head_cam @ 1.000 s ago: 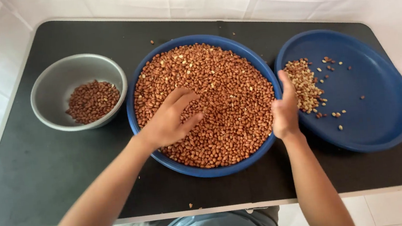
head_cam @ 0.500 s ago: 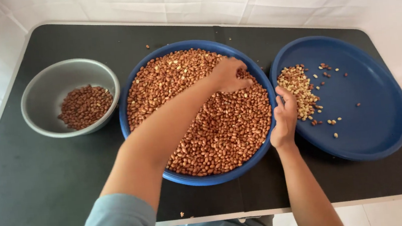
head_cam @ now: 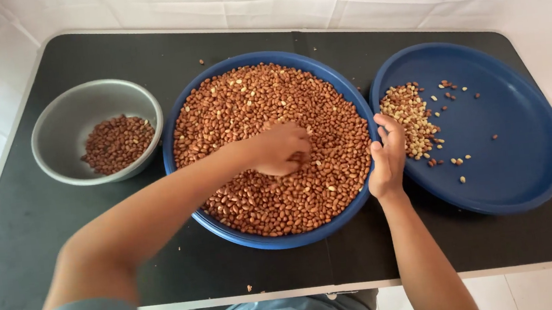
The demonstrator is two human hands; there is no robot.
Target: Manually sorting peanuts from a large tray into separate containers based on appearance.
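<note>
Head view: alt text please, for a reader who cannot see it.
A left hand digs into a wide blue bowl of red-brown peanuts while the right hand grips its rim. A grey bowl and blue plate flank it.

We see reddish-brown peanuts [head_cam: 245, 111] filling a blue basin [head_cam: 277, 239], pale peeled ones [head_cam: 408, 112] on a blue tray [head_cam: 518, 152], a grey bowl [head_cam: 60, 122], a black table [head_cam: 30, 266]
</note>
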